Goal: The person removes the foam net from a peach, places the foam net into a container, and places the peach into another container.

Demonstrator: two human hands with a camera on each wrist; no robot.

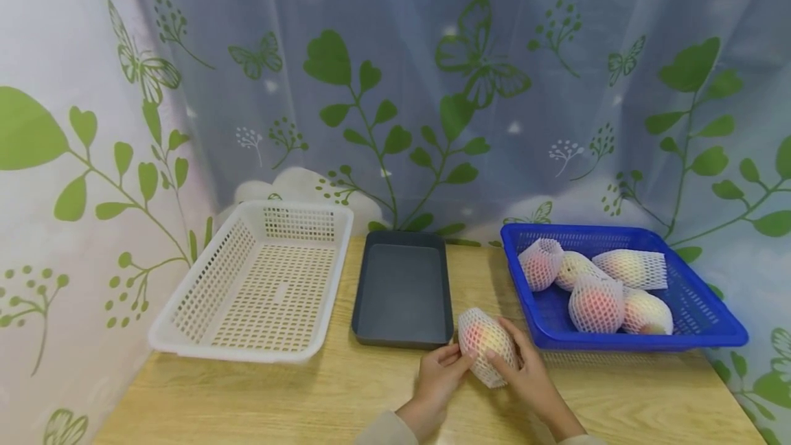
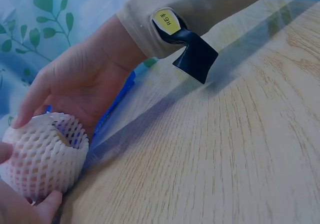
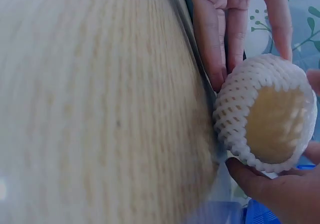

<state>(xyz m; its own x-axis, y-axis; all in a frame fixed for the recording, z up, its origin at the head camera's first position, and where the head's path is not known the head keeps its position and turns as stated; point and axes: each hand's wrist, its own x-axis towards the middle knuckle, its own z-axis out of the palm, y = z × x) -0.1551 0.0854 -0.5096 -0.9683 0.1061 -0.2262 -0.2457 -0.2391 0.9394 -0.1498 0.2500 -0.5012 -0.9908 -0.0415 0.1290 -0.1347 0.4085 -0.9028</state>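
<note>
Both hands hold a pink and yellow peach (image 1: 487, 343) in a white foam net sleeve, above the near part of the table. My left hand (image 1: 434, 382) pinches the net's left side between thumb and fingers. The right hand (image 1: 530, 378) grips the other side, its thumb on the front and its fingers behind. The net's open end bares the fruit's pale yellow skin, as the foam net (image 3: 235, 119) shows in the right wrist view. Similar netted peaches (image 1: 596, 304) lie in the blue basket (image 1: 624, 342) at the right, beyond the right hand.
A dark grey tray (image 1: 404, 294) stands at the table's middle, just beyond the left hand. To its left is a white plastic basket (image 1: 247, 351) with a perforated bottom. A leaf-patterned curtain (image 1: 402, 53) hangs behind the wooden table (image 1: 247, 404).
</note>
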